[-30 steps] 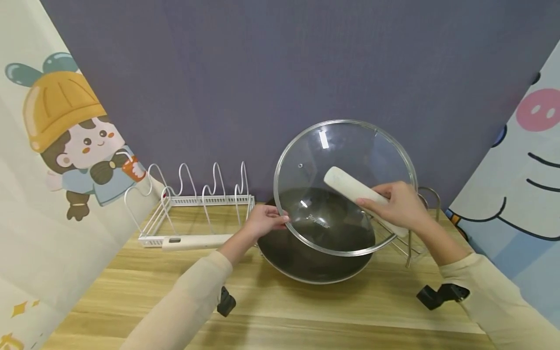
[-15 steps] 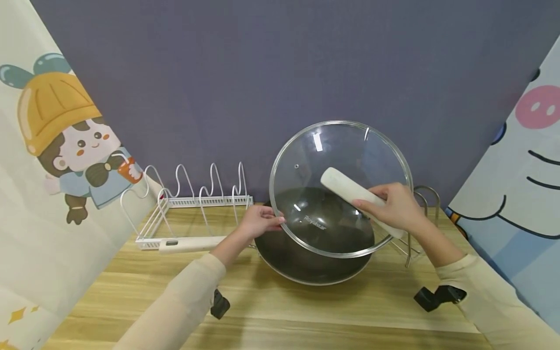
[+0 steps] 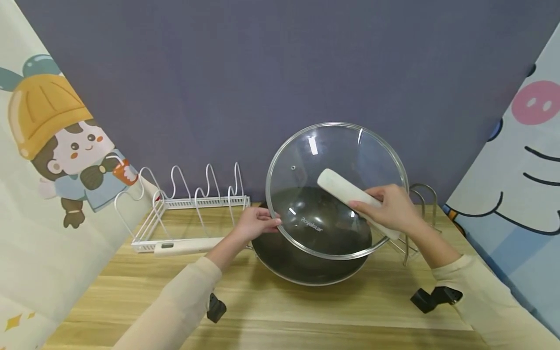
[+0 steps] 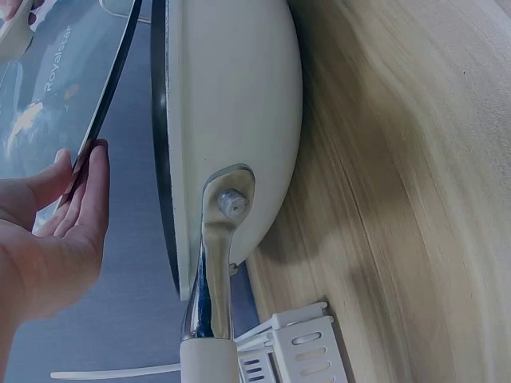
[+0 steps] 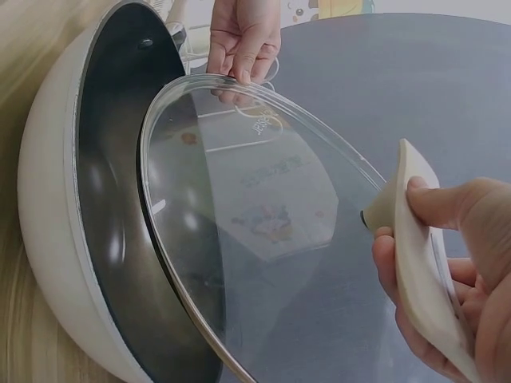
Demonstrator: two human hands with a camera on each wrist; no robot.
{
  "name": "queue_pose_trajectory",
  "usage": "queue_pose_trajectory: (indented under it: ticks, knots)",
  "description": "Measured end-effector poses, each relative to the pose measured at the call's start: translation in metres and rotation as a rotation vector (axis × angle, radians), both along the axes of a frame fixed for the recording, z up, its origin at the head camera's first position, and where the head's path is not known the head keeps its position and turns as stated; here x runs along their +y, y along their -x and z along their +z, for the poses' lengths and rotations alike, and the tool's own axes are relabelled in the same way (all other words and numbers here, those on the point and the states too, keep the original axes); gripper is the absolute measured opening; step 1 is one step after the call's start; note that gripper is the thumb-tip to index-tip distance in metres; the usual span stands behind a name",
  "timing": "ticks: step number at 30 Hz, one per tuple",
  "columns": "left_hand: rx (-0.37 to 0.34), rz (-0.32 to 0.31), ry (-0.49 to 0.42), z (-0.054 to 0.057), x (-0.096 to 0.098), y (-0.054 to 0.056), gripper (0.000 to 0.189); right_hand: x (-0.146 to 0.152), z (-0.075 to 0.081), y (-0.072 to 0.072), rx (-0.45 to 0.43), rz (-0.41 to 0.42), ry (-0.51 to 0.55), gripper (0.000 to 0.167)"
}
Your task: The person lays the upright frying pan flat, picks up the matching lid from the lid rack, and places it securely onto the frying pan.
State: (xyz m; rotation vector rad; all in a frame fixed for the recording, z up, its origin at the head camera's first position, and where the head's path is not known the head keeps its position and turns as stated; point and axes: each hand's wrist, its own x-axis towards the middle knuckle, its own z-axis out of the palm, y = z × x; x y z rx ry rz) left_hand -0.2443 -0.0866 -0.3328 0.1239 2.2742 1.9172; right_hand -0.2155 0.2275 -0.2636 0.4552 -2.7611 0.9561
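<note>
A round glass lid with a metal rim is held tilted above a dark-lined wok. My right hand grips the lid's long cream handle, thumb on one side and fingers on the other, as the right wrist view shows. At the lid's left edge my left hand pinches the rim between thumb and fingers; in the left wrist view the rim passes between them. The wok's outside is cream, and its cream handle points left. Part of that handle is hidden behind my left forearm.
A white wire rack stands at the left behind the wok handle. Another metal wire rack is at the right, partly hidden by the lid and right hand. A grey-purple panel rises behind the wooden tabletop.
The whole scene shifts slightly left in the head view. Both hands keep their hold on the lid, which stays tilted above the wok at nearly the same angle.
</note>
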Motion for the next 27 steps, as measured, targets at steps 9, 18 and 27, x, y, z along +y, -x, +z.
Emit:
queue_pose_trajectory:
  ticks: [9,18,27]
  knots:
    - [0.004,-0.012,-0.01,-0.003,-0.004,-0.004,0.025,-0.002,0.0,-0.004,0.015,0.013,0.001,0.045]
    - [0.022,-0.011,0.021,0.001,-0.008,-0.009,0.029,-0.005,-0.001,-0.005,0.001,0.018,0.01,0.044]
    - [0.017,-0.022,0.004,-0.001,-0.012,-0.011,0.026,-0.002,-0.012,0.003,-0.061,0.021,0.054,0.046]
